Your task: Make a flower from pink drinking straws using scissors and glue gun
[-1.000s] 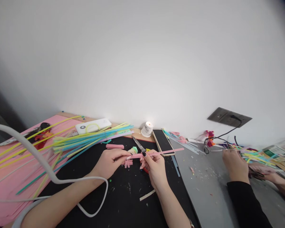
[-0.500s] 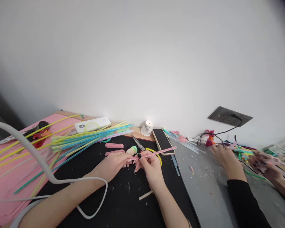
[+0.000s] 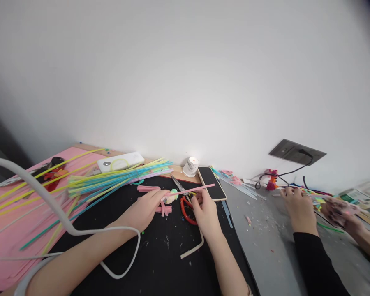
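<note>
My left hand (image 3: 146,209) is closed in a pinch on a long pink pipe cleaner (image 3: 185,191), whose free end points right over the phone. At its fingertips is a small cream and green piece (image 3: 172,197). Under it lie short pink pieces (image 3: 164,209) joined in a fan. My right hand (image 3: 206,211) has its fingers curled over the handle of a pair of scissors (image 3: 185,210) with red and yellow loops. The blades lie on the black mat (image 3: 160,255), pointing toward the paper cup; the yellow loop is mostly hidden by my hand.
Beyond the scissors are a paper cup (image 3: 191,167) and a phone (image 3: 212,183). Coloured pipe cleaners (image 3: 120,179) lie left near a white power bank (image 3: 121,162). A white cable (image 3: 61,216) crosses my left forearm. Another person's hands (image 3: 299,209) work at the right.
My right hand has left the pink pipe cleaner and moved slightly right onto the scissors' handle. The red loop now shows. My left hand keeps the pipe cleaner and has shifted slightly left.
</note>
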Tool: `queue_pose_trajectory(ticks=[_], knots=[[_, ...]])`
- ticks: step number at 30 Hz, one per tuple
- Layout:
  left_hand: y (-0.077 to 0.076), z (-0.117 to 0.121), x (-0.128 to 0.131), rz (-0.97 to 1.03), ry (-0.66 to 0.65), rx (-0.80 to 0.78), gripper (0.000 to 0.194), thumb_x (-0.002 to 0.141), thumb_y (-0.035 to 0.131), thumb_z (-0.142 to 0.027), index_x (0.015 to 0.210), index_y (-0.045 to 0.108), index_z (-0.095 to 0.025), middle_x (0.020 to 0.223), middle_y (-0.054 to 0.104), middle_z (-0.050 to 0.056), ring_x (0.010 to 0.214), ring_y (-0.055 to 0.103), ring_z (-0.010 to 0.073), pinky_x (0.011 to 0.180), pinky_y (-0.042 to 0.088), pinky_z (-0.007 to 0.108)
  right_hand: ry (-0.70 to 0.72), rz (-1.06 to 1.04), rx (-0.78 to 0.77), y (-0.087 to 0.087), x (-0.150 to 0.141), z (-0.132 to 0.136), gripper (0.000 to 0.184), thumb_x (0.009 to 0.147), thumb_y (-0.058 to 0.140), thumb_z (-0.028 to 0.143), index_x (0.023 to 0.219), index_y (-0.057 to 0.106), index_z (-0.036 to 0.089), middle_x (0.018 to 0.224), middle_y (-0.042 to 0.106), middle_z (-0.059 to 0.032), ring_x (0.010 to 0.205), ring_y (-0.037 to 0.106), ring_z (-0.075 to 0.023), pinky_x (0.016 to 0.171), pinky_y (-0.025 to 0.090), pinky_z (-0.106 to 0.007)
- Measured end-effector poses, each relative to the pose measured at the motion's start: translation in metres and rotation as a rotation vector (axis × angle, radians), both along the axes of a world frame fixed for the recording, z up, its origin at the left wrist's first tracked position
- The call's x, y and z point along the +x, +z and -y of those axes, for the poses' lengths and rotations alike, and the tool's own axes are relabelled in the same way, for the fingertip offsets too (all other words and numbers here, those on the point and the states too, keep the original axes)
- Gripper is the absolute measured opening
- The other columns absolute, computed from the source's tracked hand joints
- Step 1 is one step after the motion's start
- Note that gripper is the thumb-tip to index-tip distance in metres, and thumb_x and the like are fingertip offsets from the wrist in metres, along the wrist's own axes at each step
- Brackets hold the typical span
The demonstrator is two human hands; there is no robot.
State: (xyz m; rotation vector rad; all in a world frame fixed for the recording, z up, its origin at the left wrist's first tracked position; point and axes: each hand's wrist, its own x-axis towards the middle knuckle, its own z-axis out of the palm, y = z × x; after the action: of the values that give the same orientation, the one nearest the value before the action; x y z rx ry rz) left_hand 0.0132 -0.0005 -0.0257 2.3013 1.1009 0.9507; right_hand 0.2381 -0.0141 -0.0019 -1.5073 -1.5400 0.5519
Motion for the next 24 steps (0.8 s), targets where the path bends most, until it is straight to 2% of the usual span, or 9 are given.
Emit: queue_pose_trajectory(ticks=[3, 5, 9, 13, 19, 24], knots=[[0.009, -0.001, 0.000, -0.064, -0.011, 0.006, 0.049, 0.082, 0.034, -0.007, 0.126, 0.053, -0.016, 0.128, 0.061, 0.011, 0.122, 0.054, 0.0246, 0.102, 0.043, 0.039, -0.034, 0.309, 0.006, -0.007, 0.007, 0.000, 0.038, 0.067, 0.061, 0.017, 0.104, 0.061, 0.018, 0.094, 0.062, -0.0081, 0.091, 0.058, -0.0256, 0.083, 0.046, -0.039], [0.019, 0.001, 0.001, -0.060, -0.004, -0.032, 0.040, 0.090, 0.031, -0.014, 0.122, 0.055, -0.016, 0.123, 0.064, 0.012, 0.116, 0.058, 0.0233, 0.098, 0.046, 0.036, -0.026, 0.432, -0.039, -0.010, 0.006, 0.001, 0.045, 0.063, 0.058, 0.011, 0.108, 0.059, 0.017, 0.097, 0.062, -0.0109, 0.095, 0.059, -0.0274, 0.084, 0.045, -0.038], [0.032, 0.003, 0.002, -0.014, 0.014, -0.066, 0.035, 0.094, 0.027, -0.017, 0.103, 0.061, -0.019, 0.098, 0.068, 0.007, 0.094, 0.064, 0.0194, 0.086, 0.050, 0.031, -0.069, 0.550, -0.178, -0.009, 0.002, 0.003, 0.033, 0.061, 0.055, 0.008, 0.094, 0.059, 0.015, 0.088, 0.066, -0.0135, 0.079, 0.064, -0.0271, 0.070, 0.046, -0.033], [0.027, -0.001, -0.003, 0.064, 0.169, -0.069, 0.033, 0.095, 0.029, -0.024, 0.101, 0.061, -0.019, 0.099, 0.069, 0.007, 0.094, 0.064, 0.0214, 0.085, 0.050, 0.034, -0.144, 0.604, -0.238, 0.000, 0.002, 0.005, 0.014, 0.061, 0.056, 0.014, 0.073, 0.051, 0.020, 0.074, 0.066, -0.0102, 0.067, 0.063, -0.0253, 0.057, 0.041, -0.029], [0.023, -0.008, -0.008, 0.221, 0.263, -0.153, 0.032, 0.096, 0.035, -0.034, 0.094, 0.063, -0.019, 0.096, 0.073, 0.007, 0.095, 0.067, 0.0238, 0.085, 0.053, 0.036, -0.202, 0.532, -0.181, 0.008, 0.006, 0.005, 0.019, 0.064, 0.054, 0.017, 0.070, 0.037, 0.024, 0.069, 0.058, -0.0038, 0.065, 0.059, -0.0220, 0.055, 0.039, -0.027], [0.027, -0.007, -0.007, 0.305, 0.283, -0.197, 0.032, 0.095, 0.037, -0.038, 0.087, 0.061, -0.019, 0.094, 0.074, 0.009, 0.094, 0.068, 0.0251, 0.081, 0.056, 0.036, -0.189, 0.433, -0.087, 0.011, 0.008, 0.004, 0.024, 0.076, 0.053, 0.035, 0.067, 0.033, 0.025, 0.065, 0.052, -0.0003, 0.060, 0.053, -0.0195, 0.053, 0.036, -0.027]])
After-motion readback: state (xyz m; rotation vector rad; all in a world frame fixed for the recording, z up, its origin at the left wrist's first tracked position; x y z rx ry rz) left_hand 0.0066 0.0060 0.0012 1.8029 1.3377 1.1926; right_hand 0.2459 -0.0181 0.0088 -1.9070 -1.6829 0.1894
